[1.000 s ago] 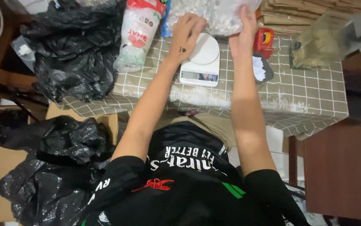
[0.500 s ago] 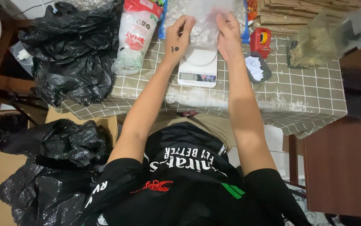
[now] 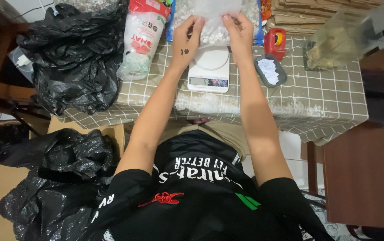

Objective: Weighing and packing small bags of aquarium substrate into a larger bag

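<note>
1. Here, head view: both hands are up at the far edge of the desk point(image 3: 325, 102), pinching a clear plastic bag of small white pellets point(image 3: 214, 27) just above the white kitchen scale point(image 3: 209, 67).
2. Left hand point(image 3: 187, 40) fingers closed on the bag's left side; right hand point(image 3: 238, 33) fingers closed on its right side. The bag hangs between them, long axis roughly left-right across the desk's far edge.
3. The bag sits directly beyond the fingertips and both hands are equally near it; the scale is just nearer the person, below the bag.
4. Around: printed red-and-white pouch point(image 3: 143, 35) left of the scale, black bags point(image 3: 71, 58) at the desk's left corner, small dark tray point(image 3: 270, 70) right of the scale.
5. Against the earlier frames: the right hand has moved in from the right and both hands now sit closer together on the bag.
</note>
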